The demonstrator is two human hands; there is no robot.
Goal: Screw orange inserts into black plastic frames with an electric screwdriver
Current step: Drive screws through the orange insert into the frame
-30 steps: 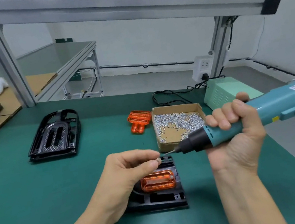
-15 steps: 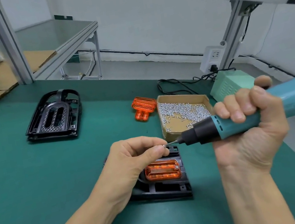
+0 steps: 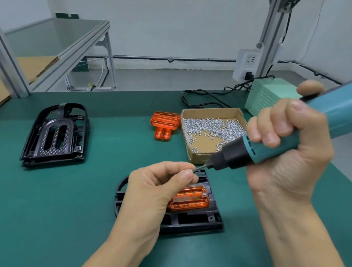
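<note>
Your left hand (image 3: pixel 156 188) is pinching a screw (image 3: pixel 191 170) at the bit while your right hand (image 3: pixel 289 144) grips the screwdriver (image 3: pixel 309 123). Seat it straight, then drive it into the orange insert (image 3: pixel 189 199) just below.

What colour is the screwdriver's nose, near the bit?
Black, on a teal body; the screwdriver shows clearly in the head view.

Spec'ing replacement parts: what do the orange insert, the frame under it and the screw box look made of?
Orange insert: looks like translucent plastic, glossy; light glows through its ribs.
Black frame: seemingly moulded plastic, slight sheen, thin ribs and cut-outs.
Screw box: plain brown cardboard, matte, folded walls.
Screws inside: bright silver, probably plated steel; too small to confirm.
</note>
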